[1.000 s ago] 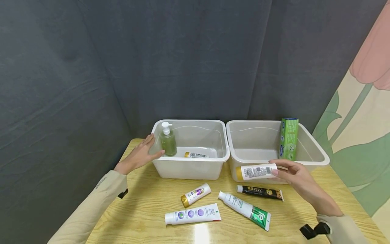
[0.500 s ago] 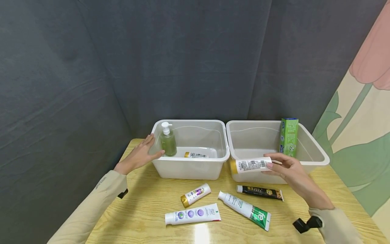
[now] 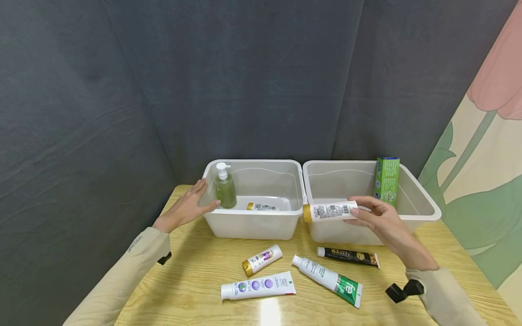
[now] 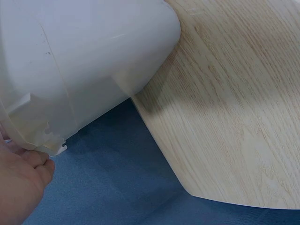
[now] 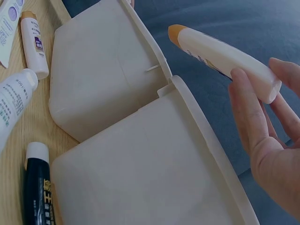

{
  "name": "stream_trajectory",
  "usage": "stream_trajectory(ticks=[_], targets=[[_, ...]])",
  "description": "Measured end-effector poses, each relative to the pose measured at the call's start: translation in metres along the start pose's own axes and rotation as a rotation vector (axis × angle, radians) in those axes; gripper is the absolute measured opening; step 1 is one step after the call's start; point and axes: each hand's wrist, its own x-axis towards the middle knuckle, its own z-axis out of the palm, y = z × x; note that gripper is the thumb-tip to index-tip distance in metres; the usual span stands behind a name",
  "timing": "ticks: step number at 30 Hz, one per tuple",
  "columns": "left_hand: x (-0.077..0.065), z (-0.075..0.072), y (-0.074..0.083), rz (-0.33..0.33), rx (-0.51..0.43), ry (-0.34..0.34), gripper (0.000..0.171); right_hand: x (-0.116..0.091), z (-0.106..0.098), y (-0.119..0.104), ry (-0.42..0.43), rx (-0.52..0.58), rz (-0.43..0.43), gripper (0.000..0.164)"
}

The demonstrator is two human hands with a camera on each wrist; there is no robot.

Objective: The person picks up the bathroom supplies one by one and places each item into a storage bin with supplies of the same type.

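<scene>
My right hand (image 3: pixel 379 219) pinches a small white toiletry bottle with a gold cap (image 3: pixel 332 211) by its base end. The bottle is nearly level, cap to the left, over the front rim of the right bin (image 3: pixel 338 232); its printed back faces me. In the right wrist view, the bottle (image 5: pixel 225 55) sits between thumb and fingers, above both bins. My left hand (image 3: pixel 187 208) holds the left front corner of the left bin (image 3: pixel 253 225). The left wrist view shows its fingers (image 4: pixel 37 161) bent at the bin's rim, partly out of frame.
Inside the left bin stand a green pump bottle (image 3: pixel 226 190) and a lying gold-capped bottle (image 3: pixel 263 207). A green box (image 3: pixel 386 181) stands in the right bin. On the table lie another gold-capped bottle (image 3: pixel 262 260), a white tube (image 3: pixel 258 286), a green-white tube (image 3: pixel 328 280) and a black tube (image 3: pixel 348 256).
My right hand has carried the gold-capped bottle up and to the left, toward the gap between the bins. My left hand stays at the left bin's corner.
</scene>
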Motion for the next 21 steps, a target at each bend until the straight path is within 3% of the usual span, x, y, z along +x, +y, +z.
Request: stream_trajectory(ticks=[21], targets=[[0.0, 0.001, -0.002, -0.004, -0.013, -0.006, 0.097, 0.026, 0.012, 0.001, 0.003, 0.153, -0.023, 0.031]])
